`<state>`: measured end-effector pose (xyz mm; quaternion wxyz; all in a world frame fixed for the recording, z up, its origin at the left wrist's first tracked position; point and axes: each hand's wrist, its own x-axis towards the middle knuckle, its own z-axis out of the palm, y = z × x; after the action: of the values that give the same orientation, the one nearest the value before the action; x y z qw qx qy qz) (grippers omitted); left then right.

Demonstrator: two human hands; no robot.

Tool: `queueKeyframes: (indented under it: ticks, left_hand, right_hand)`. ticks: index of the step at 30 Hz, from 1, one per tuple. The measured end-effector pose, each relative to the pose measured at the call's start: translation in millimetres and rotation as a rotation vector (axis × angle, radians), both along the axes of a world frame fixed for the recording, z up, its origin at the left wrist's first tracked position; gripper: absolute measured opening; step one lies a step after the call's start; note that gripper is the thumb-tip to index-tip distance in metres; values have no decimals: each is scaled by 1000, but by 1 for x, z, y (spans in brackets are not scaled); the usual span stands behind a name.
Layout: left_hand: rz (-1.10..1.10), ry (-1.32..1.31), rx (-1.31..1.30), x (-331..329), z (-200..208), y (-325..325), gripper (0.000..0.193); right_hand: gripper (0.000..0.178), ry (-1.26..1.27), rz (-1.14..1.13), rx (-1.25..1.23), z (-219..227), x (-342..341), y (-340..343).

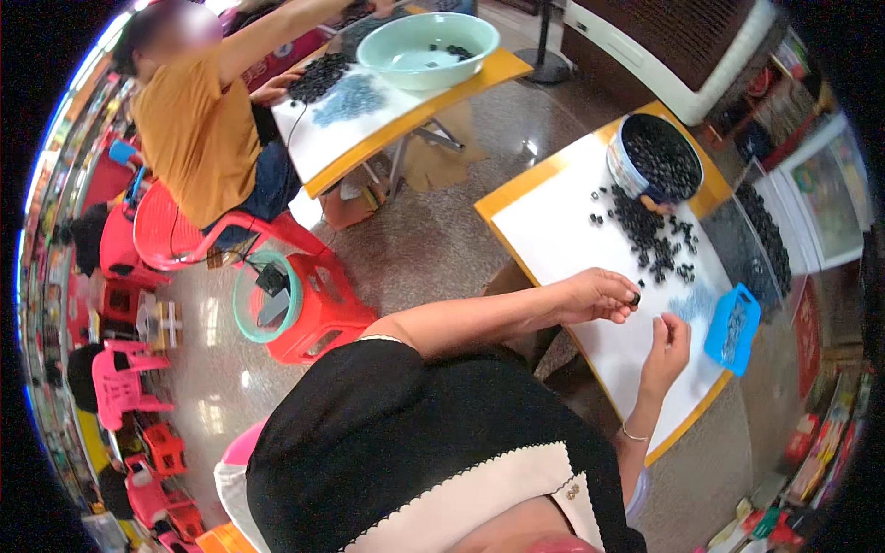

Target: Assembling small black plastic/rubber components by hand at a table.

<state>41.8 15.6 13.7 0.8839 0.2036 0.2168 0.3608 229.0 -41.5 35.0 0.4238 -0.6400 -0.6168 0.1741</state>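
My left hand [597,297] pinches a small black ring-shaped part [634,299] between thumb and fingertips, just above the white tabletop [562,244]. My right hand [666,355], a bracelet at its wrist, is raised close by with curled fingers; anything held there is too small to make out. Beyond my hands, many loose black parts [650,235] spread out from a round bucket [661,158] filled with the same kind. A thin scatter of tiny bluish-grey pieces [696,309] lies to the right of my left hand, beside a blue plastic tray [733,330] with similar pieces inside.
A clear panel [745,230] with more black parts stands at the table's right edge. To the left, a person in orange [198,138] works at another table [346,138] with a pale green basin [429,55]. A red stool [323,309] carries a green basket [267,297].
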Motion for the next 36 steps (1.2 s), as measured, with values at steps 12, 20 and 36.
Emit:
queueKeyframes:
  ticks: [12, 20, 36]
  left_hand:
    - [13, -49, -52, -8, -37, 28, 22]
    - [-47, -98, 30, -8, -42, 24, 24]
    - [-60, -134, 64, -7, -46, 27, 21]
  right_hand:
    - [13, -442, -11, -91, -45, 42, 20]
    - [15, -411, -31, -26, -44, 38, 17]
    - [14, -457, -71, 36, -50, 26, 18]
